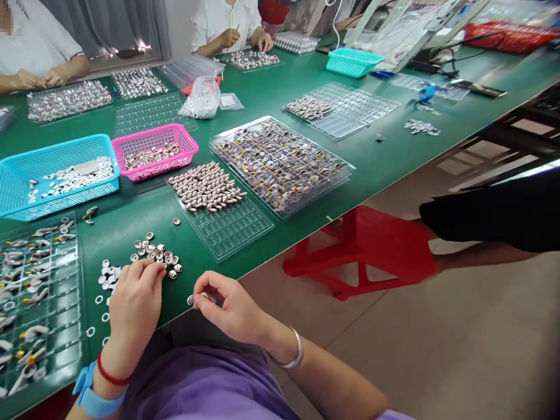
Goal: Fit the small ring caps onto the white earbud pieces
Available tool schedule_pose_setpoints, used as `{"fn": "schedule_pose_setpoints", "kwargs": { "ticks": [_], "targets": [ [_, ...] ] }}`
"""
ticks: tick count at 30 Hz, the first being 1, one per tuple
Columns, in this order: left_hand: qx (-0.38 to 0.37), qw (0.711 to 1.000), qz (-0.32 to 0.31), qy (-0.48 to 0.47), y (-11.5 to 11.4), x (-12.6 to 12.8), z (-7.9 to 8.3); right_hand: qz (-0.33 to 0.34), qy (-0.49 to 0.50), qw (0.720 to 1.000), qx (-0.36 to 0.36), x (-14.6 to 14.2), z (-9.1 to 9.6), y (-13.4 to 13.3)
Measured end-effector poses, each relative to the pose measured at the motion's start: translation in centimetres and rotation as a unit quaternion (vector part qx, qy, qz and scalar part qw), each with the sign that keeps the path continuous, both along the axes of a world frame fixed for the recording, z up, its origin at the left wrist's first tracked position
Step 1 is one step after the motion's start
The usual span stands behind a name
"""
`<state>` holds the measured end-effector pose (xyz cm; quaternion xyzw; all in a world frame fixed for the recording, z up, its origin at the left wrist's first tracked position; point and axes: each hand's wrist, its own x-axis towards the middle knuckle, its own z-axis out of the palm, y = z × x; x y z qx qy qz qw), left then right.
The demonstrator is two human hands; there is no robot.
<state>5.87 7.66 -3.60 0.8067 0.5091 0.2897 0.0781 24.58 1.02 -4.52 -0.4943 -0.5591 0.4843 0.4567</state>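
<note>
My left hand (135, 303) rests on the green table (271, 93), its fingers curled and pinched at the edge of a small heap of round metal caps (158, 254). A cluster of white rings (107, 277) lies just left of that hand. My right hand (230, 306) hovers at the table's front edge, thumb and fingers pinched on a small silvery round part (191, 300). I cannot see what, if anything, the left fingers hold.
A clear compartment tray (227, 230) with rows of metal pieces lies ahead, a fuller tray (280, 160) right of it, another tray (39, 297) at my left. A pink basket (154, 150) and blue basket (52, 175) stand behind. Other people work across the table. A red stool (363, 251) stands on the floor.
</note>
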Motion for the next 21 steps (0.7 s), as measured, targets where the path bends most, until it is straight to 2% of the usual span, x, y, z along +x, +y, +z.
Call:
{"fn": "schedule_pose_setpoints", "kwargs": {
  "ticks": [5,7,10,13,16,21],
  "targets": [
    [-0.015,0.998,0.000,-0.054,-3.1,-1.3,0.3,0.021,0.036,0.999,-0.008,-0.8,0.7,0.1],
    [-0.071,0.990,-0.008,-0.121,-4.8,-1.7,0.4,0.038,0.058,0.998,-0.004,-1.2,0.9,-0.1],
    [-0.167,0.961,-0.015,-0.218,-6.7,-2.0,0.6,0.055,0.065,0.996,0.015,-2.0,1.1,-0.4],
    [-0.197,0.945,-0.016,-0.262,-7.7,-2.2,0.6,0.056,0.030,0.997,0.039,-2.5,1.1,-0.6],
    [-0.174,0.944,-0.016,-0.279,-8.2,-2.4,0.3,0.056,-0.004,0.997,0.059,-3.0,1.1,-0.7],
    [-0.084,0.968,-0.003,-0.238,-8.9,-2.9,-0.7,0.053,-0.031,0.994,0.086,-3.5,1.0,-0.8]
  ]
}}
